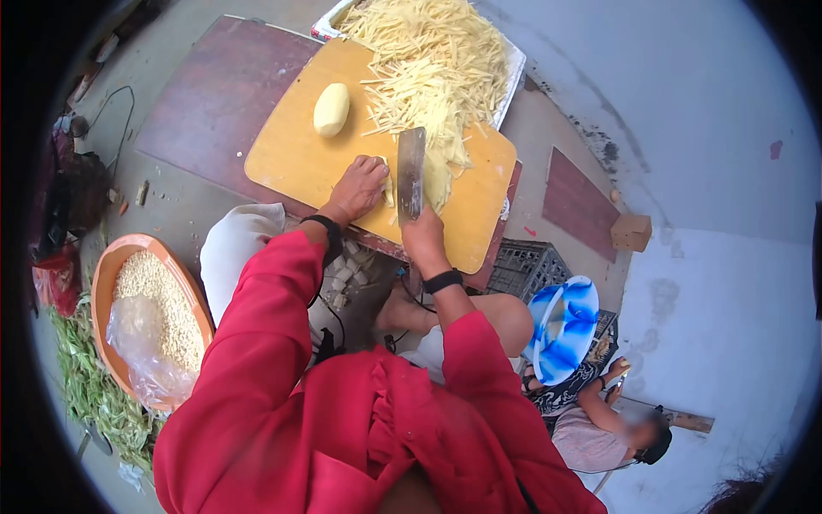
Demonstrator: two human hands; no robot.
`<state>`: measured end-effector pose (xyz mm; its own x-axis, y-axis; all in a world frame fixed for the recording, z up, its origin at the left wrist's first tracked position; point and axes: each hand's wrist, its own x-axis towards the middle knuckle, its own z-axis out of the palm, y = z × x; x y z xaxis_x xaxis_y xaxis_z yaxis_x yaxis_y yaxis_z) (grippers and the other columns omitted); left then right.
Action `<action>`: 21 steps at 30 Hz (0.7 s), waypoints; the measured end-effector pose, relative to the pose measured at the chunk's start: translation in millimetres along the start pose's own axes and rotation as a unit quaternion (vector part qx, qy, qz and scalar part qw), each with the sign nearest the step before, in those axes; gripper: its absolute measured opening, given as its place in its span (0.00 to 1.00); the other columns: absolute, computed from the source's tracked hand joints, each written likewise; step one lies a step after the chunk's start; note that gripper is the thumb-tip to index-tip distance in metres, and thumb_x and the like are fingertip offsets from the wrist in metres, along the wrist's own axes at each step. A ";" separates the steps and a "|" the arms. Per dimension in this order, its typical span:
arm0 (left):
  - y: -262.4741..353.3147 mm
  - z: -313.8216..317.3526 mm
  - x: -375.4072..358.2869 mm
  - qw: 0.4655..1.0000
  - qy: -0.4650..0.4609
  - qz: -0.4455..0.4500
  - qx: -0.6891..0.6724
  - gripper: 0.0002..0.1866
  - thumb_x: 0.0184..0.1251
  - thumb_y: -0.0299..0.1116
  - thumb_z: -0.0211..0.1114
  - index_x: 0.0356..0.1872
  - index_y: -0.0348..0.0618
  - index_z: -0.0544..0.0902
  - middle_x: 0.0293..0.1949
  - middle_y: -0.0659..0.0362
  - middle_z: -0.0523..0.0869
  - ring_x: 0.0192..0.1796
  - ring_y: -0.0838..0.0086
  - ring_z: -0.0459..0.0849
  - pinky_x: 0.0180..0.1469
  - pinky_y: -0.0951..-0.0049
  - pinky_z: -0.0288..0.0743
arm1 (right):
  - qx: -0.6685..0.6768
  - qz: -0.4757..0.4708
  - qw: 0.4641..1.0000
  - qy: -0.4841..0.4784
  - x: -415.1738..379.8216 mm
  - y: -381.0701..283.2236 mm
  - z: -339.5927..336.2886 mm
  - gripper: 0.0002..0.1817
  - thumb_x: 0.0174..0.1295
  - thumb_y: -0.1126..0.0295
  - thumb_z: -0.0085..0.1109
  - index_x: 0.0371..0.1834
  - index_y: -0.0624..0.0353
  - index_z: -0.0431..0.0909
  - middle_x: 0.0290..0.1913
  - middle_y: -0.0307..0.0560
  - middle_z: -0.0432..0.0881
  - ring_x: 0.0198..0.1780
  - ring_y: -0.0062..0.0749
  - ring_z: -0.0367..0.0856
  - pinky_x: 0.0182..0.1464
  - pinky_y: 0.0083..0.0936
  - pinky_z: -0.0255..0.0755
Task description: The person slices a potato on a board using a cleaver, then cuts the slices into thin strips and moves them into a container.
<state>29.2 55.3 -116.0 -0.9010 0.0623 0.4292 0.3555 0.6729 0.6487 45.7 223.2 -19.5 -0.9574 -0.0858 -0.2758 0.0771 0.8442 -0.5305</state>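
My right hand (423, 237) is closed round the handle of a cleaver (412, 176), its broad blade pointing away from me over the yellow cutting board (295, 158). Just left of the blade, my left hand (361, 184) presses with bent fingers on a pale piece of potato (388, 184), mostly covered by the fingers. One whole peeled potato (331, 110) lies on the board beyond my left hand. Cut potato strips (428, 86) are heaped at the far side, spilling from a white box (514, 73) onto the board; thin slices rest right of the blade.
An orange tub (101, 321) of pale kernels with a plastic bag stands at left, beside green husks (103, 394). A blue-and-white basin (561, 330), a dark crate (522, 265) and a seated person (599, 428) are at right. A cardboard box (631, 232) stands near the wall.
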 end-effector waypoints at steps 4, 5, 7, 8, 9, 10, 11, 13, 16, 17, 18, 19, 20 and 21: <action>1.5 0.0 1.4 1.000 -0.001 -0.005 -0.003 0.16 0.51 0.23 0.61 0.44 0.42 0.74 0.47 0.52 0.75 0.52 0.52 0.72 0.57 0.59 0.69 | 0.017 0.014 0.998 -0.057 -14.6 -5.3 -0.4 0.11 0.56 0.76 0.50 0.39 0.73 0.72 0.37 0.75 0.80 0.46 0.71 0.78 0.52 0.53 0.71; 2.3 -1.0 1.5 1.000 -0.001 -0.007 -0.006 0.17 0.50 0.23 0.61 0.44 0.42 0.74 0.47 0.52 0.75 0.52 0.52 0.72 0.57 0.59 0.69 | -0.008 0.003 0.999 -0.047 -16.7 -6.6 -1.3 0.11 0.56 0.76 0.50 0.39 0.73 0.73 0.38 0.76 0.80 0.46 0.71 0.78 0.52 0.53 0.71; 2.6 -1.5 1.3 1.000 0.000 -0.011 -0.013 0.17 0.50 0.23 0.61 0.44 0.42 0.74 0.47 0.52 0.75 0.52 0.52 0.72 0.57 0.59 0.69 | -0.058 -0.021 0.998 -0.030 -20.6 -13.8 -4.7 0.11 0.56 0.76 0.50 0.39 0.73 0.73 0.39 0.76 0.80 0.47 0.70 0.78 0.52 0.53 0.71; 2.4 -1.6 1.3 1.000 0.001 -0.013 -0.016 0.17 0.50 0.23 0.61 0.44 0.42 0.74 0.47 0.52 0.75 0.52 0.52 0.72 0.57 0.59 0.69 | -0.067 -0.012 0.997 -0.040 -19.8 -17.1 -6.1 0.11 0.56 0.76 0.50 0.39 0.73 0.74 0.39 0.76 0.80 0.47 0.70 0.78 0.52 0.53 0.71; 2.6 -1.9 1.5 1.000 0.001 -0.015 -0.020 0.17 0.50 0.22 0.60 0.44 0.42 0.75 0.47 0.52 0.75 0.52 0.52 0.72 0.57 0.59 0.69 | -0.075 -0.003 0.996 -0.049 -17.7 -19.5 -7.0 0.11 0.56 0.76 0.50 0.39 0.73 0.74 0.40 0.77 0.80 0.48 0.70 0.78 0.53 0.53 0.71; 2.8 -2.1 1.7 1.000 0.003 -0.017 -0.020 0.17 0.49 0.22 0.60 0.44 0.42 0.75 0.47 0.52 0.75 0.52 0.52 0.72 0.56 0.59 0.69 | -0.084 0.006 0.995 -0.058 -15.2 -21.8 -7.7 0.12 0.55 0.76 0.50 0.39 0.74 0.75 0.41 0.77 0.79 0.48 0.69 0.78 0.53 0.52 0.71; 3.0 -2.2 1.9 1.000 0.006 -0.020 -0.021 0.17 0.49 0.22 0.60 0.44 0.42 0.75 0.47 0.52 0.76 0.51 0.52 0.72 0.56 0.59 0.69 | -0.082 0.011 0.994 -0.070 -12.1 -24.7 -7.9 0.12 0.55 0.76 0.50 0.40 0.74 0.75 0.41 0.77 0.79 0.49 0.69 0.78 0.53 0.52 0.71; 2.5 -0.2 1.1 0.999 0.011 -0.022 -0.022 0.18 0.49 0.22 0.60 0.44 0.42 0.75 0.47 0.52 0.76 0.51 0.52 0.72 0.56 0.59 0.70 | -0.080 0.021 0.992 -0.093 -6.3 -28.3 -6.2 0.14 0.55 0.75 0.51 0.41 0.75 0.75 0.43 0.78 0.79 0.49 0.69 0.78 0.53 0.51 0.71; -1.3 0.3 1.3 0.999 0.015 -0.025 -0.022 0.17 0.48 0.22 0.59 0.44 0.41 0.76 0.47 0.52 0.76 0.51 0.52 0.73 0.55 0.58 0.70 | -0.048 0.006 0.998 -0.046 -3.5 -25.8 5.4 0.14 0.51 0.74 0.51 0.36 0.78 0.76 0.35 0.79 0.79 0.44 0.71 0.79 0.49 0.50 0.73; -1.4 0.5 0.9 0.999 0.013 -0.027 -0.024 0.17 0.48 0.22 0.59 0.44 0.41 0.76 0.46 0.52 0.76 0.51 0.52 0.73 0.55 0.58 0.70 | -0.032 0.032 0.997 -0.065 -1.7 -23.7 7.4 0.13 0.52 0.74 0.51 0.35 0.77 0.76 0.36 0.79 0.79 0.44 0.71 0.79 0.50 0.50 0.73; -1.0 0.2 0.9 0.999 0.010 -0.030 -0.026 0.17 0.48 0.22 0.59 0.43 0.41 0.76 0.46 0.52 0.76 0.51 0.52 0.73 0.55 0.58 0.70 | -0.015 0.058 0.995 -0.084 -1.3 -26.5 5.6 0.13 0.53 0.75 0.51 0.34 0.77 0.77 0.37 0.78 0.80 0.45 0.70 0.79 0.51 0.50 0.73; -0.8 0.2 0.9 0.999 0.013 -0.029 -0.026 0.17 0.48 0.22 0.59 0.43 0.41 0.76 0.46 0.52 0.76 0.51 0.52 0.73 0.55 0.58 0.70 | 0.001 0.084 0.991 -0.103 -0.8 -28.9 3.4 0.12 0.54 0.75 0.50 0.33 0.76 0.78 0.39 0.77 0.80 0.46 0.70 0.80 0.52 0.50 0.73; -0.6 0.3 0.6 0.999 0.016 -0.027 -0.026 0.17 0.48 0.22 0.59 0.43 0.41 0.76 0.46 0.51 0.76 0.51 0.52 0.73 0.55 0.59 0.70 | -0.006 0.087 0.989 -0.117 0.7 -30.7 -0.4 0.12 0.54 0.75 0.50 0.32 0.76 0.78 0.38 0.77 0.80 0.45 0.70 0.80 0.52 0.50 0.73; -1.2 -0.3 0.7 0.999 0.018 -0.026 -0.025 0.17 0.48 0.22 0.59 0.43 0.41 0.76 0.46 0.51 0.76 0.51 0.52 0.73 0.55 0.59 0.70 | -0.013 0.090 0.987 -0.130 2.7 -37.0 -7.1 0.12 0.54 0.75 0.50 0.30 0.76 0.78 0.37 0.77 0.80 0.45 0.70 0.80 0.52 0.50 0.73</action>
<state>28.3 54.3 -116.3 -0.9093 0.0014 0.4160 0.3218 0.6362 0.7012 38.3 195.5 5.1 -0.8251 -0.0636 -0.5613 0.2288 0.8709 -0.4349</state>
